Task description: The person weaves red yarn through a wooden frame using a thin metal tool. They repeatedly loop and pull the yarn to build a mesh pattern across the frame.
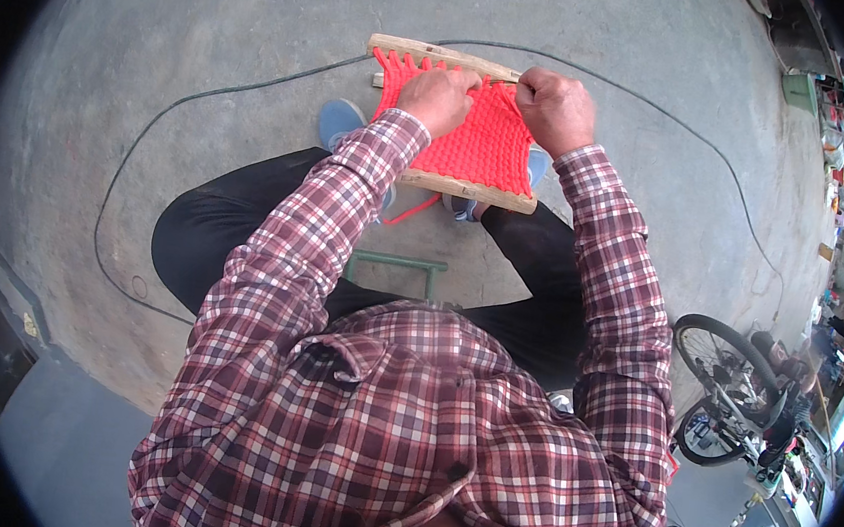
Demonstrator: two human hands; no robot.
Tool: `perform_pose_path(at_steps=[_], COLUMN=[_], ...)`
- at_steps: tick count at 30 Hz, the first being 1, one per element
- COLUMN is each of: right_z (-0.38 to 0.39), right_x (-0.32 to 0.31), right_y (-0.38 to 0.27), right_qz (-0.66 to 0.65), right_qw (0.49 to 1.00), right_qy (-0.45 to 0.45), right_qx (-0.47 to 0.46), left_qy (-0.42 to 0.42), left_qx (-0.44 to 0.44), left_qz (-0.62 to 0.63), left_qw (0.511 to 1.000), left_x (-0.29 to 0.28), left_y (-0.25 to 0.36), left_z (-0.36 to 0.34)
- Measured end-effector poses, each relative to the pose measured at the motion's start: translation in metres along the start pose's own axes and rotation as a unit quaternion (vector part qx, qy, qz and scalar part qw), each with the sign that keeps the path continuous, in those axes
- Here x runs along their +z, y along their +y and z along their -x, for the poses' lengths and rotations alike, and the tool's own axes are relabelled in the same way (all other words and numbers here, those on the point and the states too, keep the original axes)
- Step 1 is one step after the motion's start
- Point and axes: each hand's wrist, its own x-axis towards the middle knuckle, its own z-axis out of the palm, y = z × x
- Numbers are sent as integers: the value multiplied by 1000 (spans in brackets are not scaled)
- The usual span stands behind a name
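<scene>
A bright red panel of thick woven cord [477,146] is stretched between two wooden bars, tilted in front of my knees. Loops of the cord wrap around the far wooden bar [401,47]; the near wooden bar [469,189] carries the lower edge. My left hand [438,100] lies over the weave's upper part, its fingers curled and pinching at the cord below the far bar. My right hand [559,111] is a fist at the upper right corner. Something thin and dark shows between both hands, too small to name. A loose red cord end [412,209] hangs below.
A dark cable [170,106] curves across the concrete floor [264,9] around my feet. Between my legs is a green metal bar [397,260]. A bicycle [727,391] stands at the right, near a cluttered row of things along that edge. My blue shoe [339,121] shows beside the panel.
</scene>
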Motion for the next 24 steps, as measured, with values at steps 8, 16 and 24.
perform_pose_path(at_steps=[8,16,24], right_z=[-12,-39,-37], right_x=[-3,-22,-10], right_y=[-18,-40,-27], right_qz=[95,153,121], right_qw=[990,963,965], right_qy=[-101,-208,-231], right_qx=[-1,-75,13], left_qy=[-21,-22,12], left_qx=[-17,-15,14], left_qz=[-15,-27,-3], left_qw=[1000,999,1000], left_x=[-2,-2,5], left_y=[6,15,9], left_z=[-1,3,-1])
